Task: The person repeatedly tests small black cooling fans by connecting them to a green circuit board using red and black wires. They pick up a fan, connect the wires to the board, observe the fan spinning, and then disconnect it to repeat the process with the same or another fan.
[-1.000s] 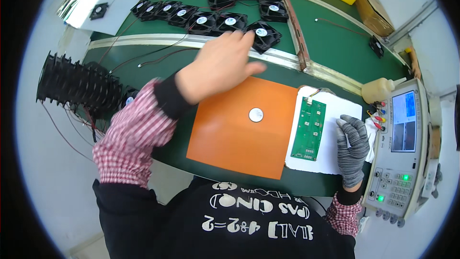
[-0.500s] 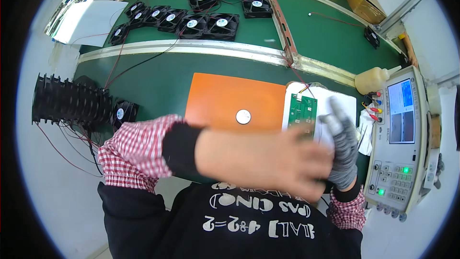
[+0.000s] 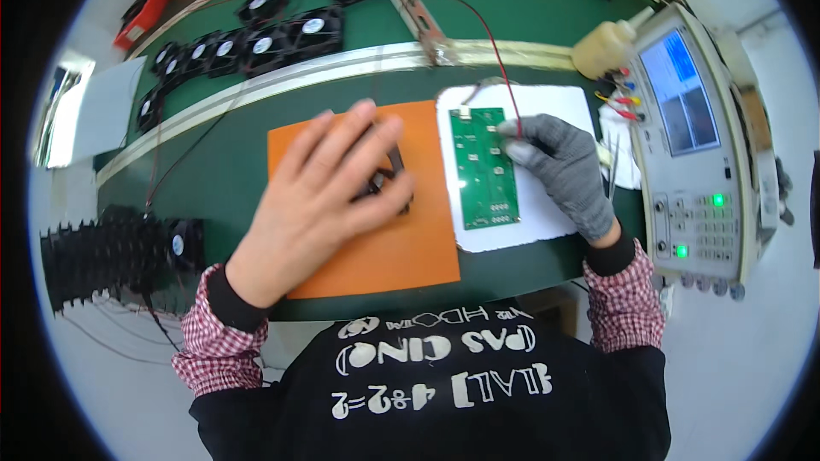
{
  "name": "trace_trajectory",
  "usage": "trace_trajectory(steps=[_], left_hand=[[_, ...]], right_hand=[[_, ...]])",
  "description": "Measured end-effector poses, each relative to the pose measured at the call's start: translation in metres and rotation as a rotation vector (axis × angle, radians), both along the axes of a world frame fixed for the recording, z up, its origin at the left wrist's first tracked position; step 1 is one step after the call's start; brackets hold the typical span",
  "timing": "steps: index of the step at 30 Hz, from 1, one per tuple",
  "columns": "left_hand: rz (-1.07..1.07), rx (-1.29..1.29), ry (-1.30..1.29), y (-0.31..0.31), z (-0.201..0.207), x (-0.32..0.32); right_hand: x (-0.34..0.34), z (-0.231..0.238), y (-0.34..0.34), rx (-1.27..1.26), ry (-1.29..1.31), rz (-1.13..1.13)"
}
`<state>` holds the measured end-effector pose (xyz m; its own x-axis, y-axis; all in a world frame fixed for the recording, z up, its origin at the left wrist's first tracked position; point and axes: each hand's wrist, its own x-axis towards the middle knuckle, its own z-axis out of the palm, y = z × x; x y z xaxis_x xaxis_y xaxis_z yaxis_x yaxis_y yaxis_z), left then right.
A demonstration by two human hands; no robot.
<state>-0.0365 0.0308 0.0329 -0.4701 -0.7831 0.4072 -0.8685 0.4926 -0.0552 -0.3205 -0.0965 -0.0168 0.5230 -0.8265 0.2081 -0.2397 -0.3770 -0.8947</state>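
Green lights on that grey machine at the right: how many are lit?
2. One green light glows above the keypad of the grey test instrument; the other green light sits lower, near its front left corner. None looks hidden.

left hand (image 3: 329,196): bare, spread flat over a black fan (image 3: 389,186) on the orange mat (image 3: 401,248)
right hand (image 3: 564,166): grey-gloved, fingertips pinching a red wire (image 3: 491,38) at the right edge of the green circuit board (image 3: 487,166)
white pad (image 3: 547,213): under the board and right hand
tester (image 3: 696,137): just right of the right hand, green lights lit
fan row (image 3: 256,38): well beyond the left hand
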Motion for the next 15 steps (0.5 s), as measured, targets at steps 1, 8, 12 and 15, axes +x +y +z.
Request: trace_trajectory(steps=[1,8,12,15], left_hand=[[-0.008,0.054,0.016,-0.001,-0.006,-0.002],[0.208,0.317,0.658,0.001,-0.021,0.015],[0.105,0.335,0.573,0.001,-0.035,-0.003],[0.120,0.312,0.530,-0.001,-0.048,-0.006]], right_hand=[[0.005,-0.001,0.001,0.189,-0.082,-0.049],[0.004,-0.009,-0.008,-0.212,0.139,0.081],[0.007,-0.011,-0.008,-0.165,0.166,0.056],[0.009,-0.009,-0.008,-0.156,0.175,0.073]])
